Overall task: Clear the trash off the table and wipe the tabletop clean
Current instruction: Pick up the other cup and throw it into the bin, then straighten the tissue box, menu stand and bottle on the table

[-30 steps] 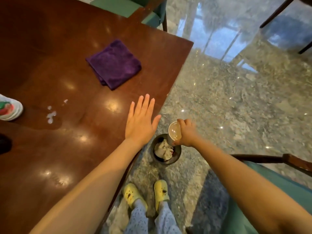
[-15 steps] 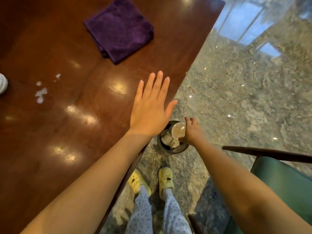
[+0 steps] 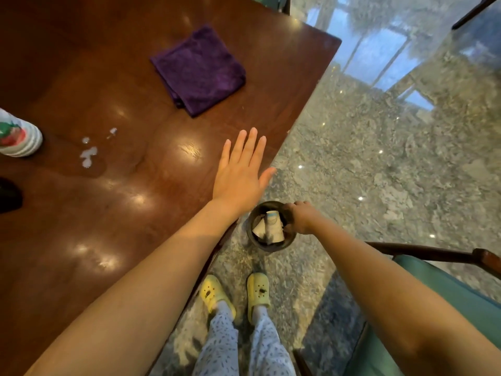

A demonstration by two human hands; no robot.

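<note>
My left hand [image 3: 240,176] lies flat, fingers apart, on the dark wooden table [image 3: 67,218] near its right edge. On the floor just below that edge stands a small dark trash bin [image 3: 253,241]. A paper cup [image 3: 273,226] lies tilted inside it on crumpled tissue. Over the bin's right rim hangs my right hand [image 3: 301,218], fingers pointing down beside the cup and seemingly apart from it. A folded purple cloth [image 3: 199,70] rests farther back on the table. White spill spots [image 3: 88,156] and a wet patch sit left of my left hand.
A stack of paper cups with a strawberry print [image 3: 19,137] lies at the table's left edge, with a dark object [image 3: 9,195] below it. A green-cushioned wooden chair [image 3: 447,294] stands at my right. My feet in yellow clogs [image 3: 235,294] are on the marble floor.
My right hand went down to the bin with the cup, and the cup now lies inside it. My left hand stayed flat on the table.
</note>
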